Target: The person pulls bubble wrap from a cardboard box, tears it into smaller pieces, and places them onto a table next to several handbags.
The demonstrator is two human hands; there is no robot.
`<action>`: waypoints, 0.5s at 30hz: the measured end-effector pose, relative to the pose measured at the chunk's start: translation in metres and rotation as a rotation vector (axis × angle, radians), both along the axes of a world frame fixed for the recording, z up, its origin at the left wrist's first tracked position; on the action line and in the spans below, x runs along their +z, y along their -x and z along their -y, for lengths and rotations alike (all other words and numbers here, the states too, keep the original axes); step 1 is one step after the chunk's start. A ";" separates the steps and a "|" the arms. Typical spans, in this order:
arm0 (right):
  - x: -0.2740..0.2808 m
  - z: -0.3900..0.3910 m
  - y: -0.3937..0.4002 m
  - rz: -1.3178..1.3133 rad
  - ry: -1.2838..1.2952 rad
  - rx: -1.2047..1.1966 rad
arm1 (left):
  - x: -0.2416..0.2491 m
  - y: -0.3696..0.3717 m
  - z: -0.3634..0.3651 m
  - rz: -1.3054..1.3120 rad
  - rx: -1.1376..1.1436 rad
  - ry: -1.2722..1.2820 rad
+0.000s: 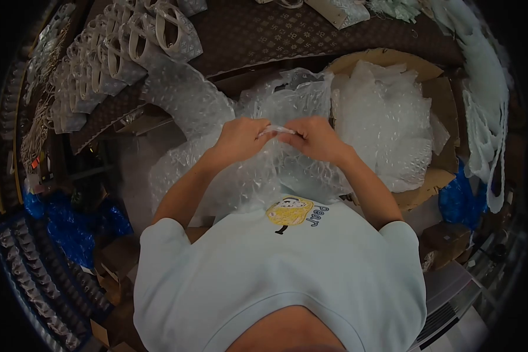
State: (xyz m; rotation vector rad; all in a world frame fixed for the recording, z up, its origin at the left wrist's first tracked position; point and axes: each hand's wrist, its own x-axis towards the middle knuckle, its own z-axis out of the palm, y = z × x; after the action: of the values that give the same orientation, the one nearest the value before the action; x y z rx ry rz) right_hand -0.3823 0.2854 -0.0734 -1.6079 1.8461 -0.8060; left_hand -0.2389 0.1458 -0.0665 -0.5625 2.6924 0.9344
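Both hands meet in front of my chest over a large sheet of clear bubble wrap (240,170). My left hand (242,138) pinches the sheet's upper edge between thumb and fingers. Close beside it, my right hand (315,138) grips the same edge, with a short folded strip of it showing between the two hands. The wrap hangs down below them towards my shirt, and more of it spreads to the upper left.
At the right, a cardboard box (443,97) holds stacked bubble wrap pieces (384,123). Rows of clear bags with looped handles (111,64) lie on the patterned brown table cover (270,38). Blue plastic (70,229) is at the lower left. White foam sheeting (484,94) hangs at the far right.
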 end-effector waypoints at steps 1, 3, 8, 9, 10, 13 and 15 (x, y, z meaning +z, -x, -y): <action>-0.003 -0.001 -0.008 0.101 0.032 -0.015 | -0.011 -0.001 -0.001 0.001 0.000 -0.002; -0.007 -0.005 -0.028 0.470 0.038 0.204 | -0.045 -0.004 0.002 -0.055 0.231 0.247; 0.054 -0.037 0.010 0.818 0.304 0.186 | -0.102 -0.090 0.112 -0.186 0.640 -0.105; 0.053 -0.044 0.039 0.865 0.352 -0.322 | -0.077 -0.104 0.119 -0.066 0.771 -0.287; 0.067 -0.040 0.060 0.753 0.216 -0.788 | -0.057 -0.109 0.114 -0.070 0.771 -0.292; 0.038 -0.023 0.075 0.185 0.349 -0.797 | -0.015 -0.111 0.090 -0.141 0.836 -0.410; 0.040 0.017 0.019 -0.049 0.295 -0.532 | 0.002 -0.079 0.049 -0.208 0.338 -0.437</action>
State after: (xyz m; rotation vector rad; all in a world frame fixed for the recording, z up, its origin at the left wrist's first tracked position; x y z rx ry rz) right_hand -0.4016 0.2680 -0.0336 -1.3104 2.3174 -1.3277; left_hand -0.1603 0.0965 -0.0644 -0.8735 2.4769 1.6988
